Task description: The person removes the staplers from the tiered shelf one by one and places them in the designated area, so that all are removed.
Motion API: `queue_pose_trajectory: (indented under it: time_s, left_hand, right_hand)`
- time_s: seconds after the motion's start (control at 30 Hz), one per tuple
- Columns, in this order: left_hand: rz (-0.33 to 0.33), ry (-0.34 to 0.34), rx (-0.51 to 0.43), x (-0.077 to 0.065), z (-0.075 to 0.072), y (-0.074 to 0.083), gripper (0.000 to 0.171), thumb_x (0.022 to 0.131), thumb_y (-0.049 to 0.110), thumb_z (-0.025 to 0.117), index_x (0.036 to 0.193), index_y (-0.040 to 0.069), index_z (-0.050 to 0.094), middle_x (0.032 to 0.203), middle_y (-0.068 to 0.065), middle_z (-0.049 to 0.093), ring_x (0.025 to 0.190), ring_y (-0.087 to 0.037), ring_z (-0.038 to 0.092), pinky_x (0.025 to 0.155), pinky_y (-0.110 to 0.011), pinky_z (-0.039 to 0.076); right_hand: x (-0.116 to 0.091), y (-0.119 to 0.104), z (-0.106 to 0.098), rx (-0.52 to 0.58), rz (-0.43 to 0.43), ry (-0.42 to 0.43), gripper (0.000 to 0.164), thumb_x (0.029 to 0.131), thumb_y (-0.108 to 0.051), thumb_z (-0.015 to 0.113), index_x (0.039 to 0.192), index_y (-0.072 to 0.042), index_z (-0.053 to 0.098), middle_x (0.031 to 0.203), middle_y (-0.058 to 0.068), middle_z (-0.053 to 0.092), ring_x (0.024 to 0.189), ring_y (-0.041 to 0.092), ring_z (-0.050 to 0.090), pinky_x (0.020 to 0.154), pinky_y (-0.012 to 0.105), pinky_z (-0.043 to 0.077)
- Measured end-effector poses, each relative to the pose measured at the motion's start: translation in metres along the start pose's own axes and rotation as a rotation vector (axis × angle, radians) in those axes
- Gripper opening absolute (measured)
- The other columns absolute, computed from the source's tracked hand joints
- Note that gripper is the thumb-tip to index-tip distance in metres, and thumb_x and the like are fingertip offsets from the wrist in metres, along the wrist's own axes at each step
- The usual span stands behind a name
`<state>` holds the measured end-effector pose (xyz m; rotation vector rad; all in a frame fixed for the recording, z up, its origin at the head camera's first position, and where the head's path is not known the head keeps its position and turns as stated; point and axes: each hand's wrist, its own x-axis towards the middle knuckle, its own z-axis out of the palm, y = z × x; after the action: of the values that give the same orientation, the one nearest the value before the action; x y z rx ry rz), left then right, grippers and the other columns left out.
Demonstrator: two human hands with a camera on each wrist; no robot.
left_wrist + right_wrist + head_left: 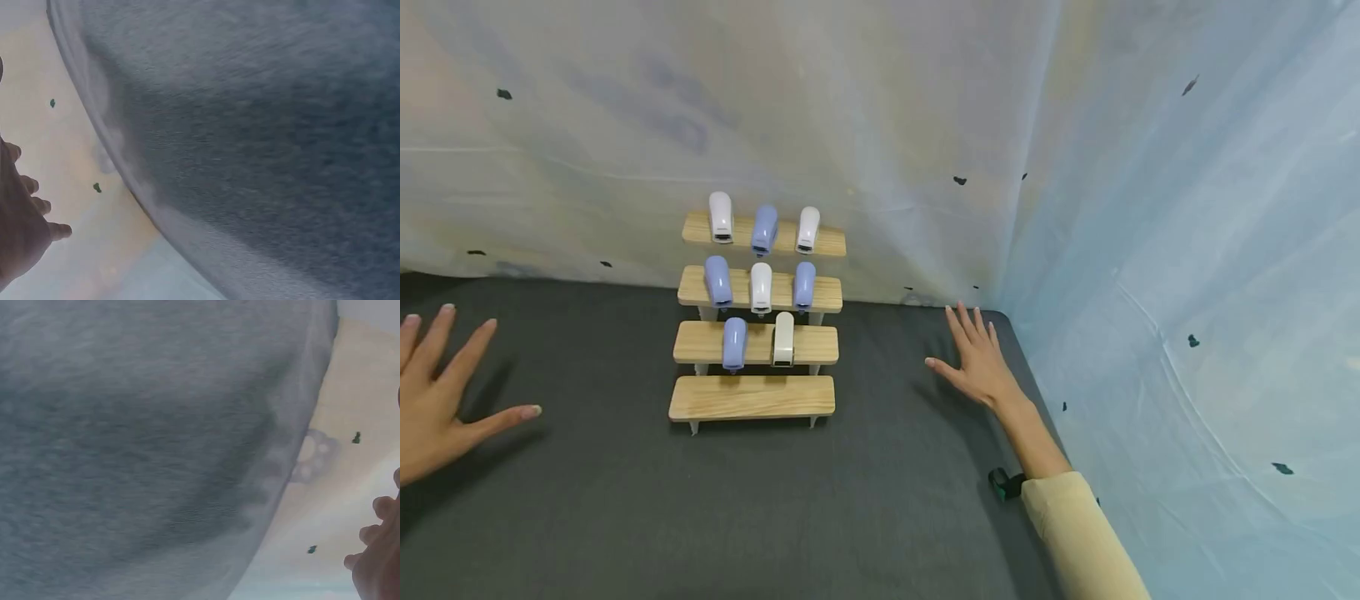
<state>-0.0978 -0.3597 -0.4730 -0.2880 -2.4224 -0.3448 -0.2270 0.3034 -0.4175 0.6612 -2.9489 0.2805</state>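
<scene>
Left of centre in the head view stands a stepped wooden display rack [752, 398] with several tiers. On its upper tiers sit small rounded devices that look like mini staplers, some white [761, 287] and some lavender [718, 281]. A lavender one [734, 342] and a white one [783, 338] share the lowest occupied tier. My left hand [430, 400] is spread at the left edge, apart from the rack and holding nothing. To the right of the rack, my right hand [977, 358] has its fingers extended and holds nothing. Both wrist views show fingertips only at the edge.
A dark grey cloth [760, 517] covers the tabletop. Pale printed curtains [865, 100] hang behind it and along the right side [1210, 292], close to my right arm. A small black object [1003, 483] sits at my right wrist.
</scene>
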Motion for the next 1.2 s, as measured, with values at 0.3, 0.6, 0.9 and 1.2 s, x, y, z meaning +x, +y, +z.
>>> queue_pose_trajectory:
  time_s: [0.3,0.6,0.9,1.2]
  left_hand:
    - [-0.051,-0.218,0.016,0.019,-0.011,0.011,0.138,0.056,0.104,0.033,0.161,0.017,0.012,0.163,-0.023,0.004,0.147,-0.048,0.0,0.115,-0.065,0.0]
    - [0.103,-0.124,-0.01,0.031,-0.01,0.02,0.125,0.069,0.099,0.026,0.159,0.012,0.024,0.161,-0.023,0.018,0.144,-0.05,0.019,0.109,-0.069,0.02]
    - [0.099,-0.188,-0.145,0.043,-0.013,0.034,0.119,0.067,0.083,0.065,0.157,0.013,0.031,0.161,-0.02,0.021,0.131,-0.058,0.033,0.101,-0.071,0.028]
    - [0.002,-0.325,-0.156,0.053,-0.008,0.053,0.128,0.054,0.036,0.097,0.159,0.016,0.025,0.164,-0.013,0.015,0.136,-0.052,0.032,0.084,-0.07,0.036]
  right_hand:
    - [0.015,-0.015,-0.018,0.038,-0.089,0.05,0.098,0.094,-0.064,0.055,0.161,-0.015,0.002,0.166,0.006,0.002,0.152,0.027,-0.004,0.119,0.055,0.006]
    - [0.033,-0.028,-0.03,0.102,-0.181,0.098,0.099,0.091,-0.054,0.066,0.161,-0.019,0.007,0.166,0.008,0.013,0.152,0.029,0.007,0.117,0.06,0.015]
    - [0.044,-0.044,-0.041,0.174,-0.216,0.145,0.092,0.092,-0.052,0.066,0.161,-0.026,0.012,0.165,0.002,0.017,0.151,0.023,0.014,0.108,0.063,0.032]
    - [0.056,-0.057,-0.049,0.215,-0.268,0.187,0.088,0.093,-0.056,0.061,0.16,-0.019,0.019,0.163,0.004,0.024,0.149,0.022,0.022,0.113,0.057,0.028]
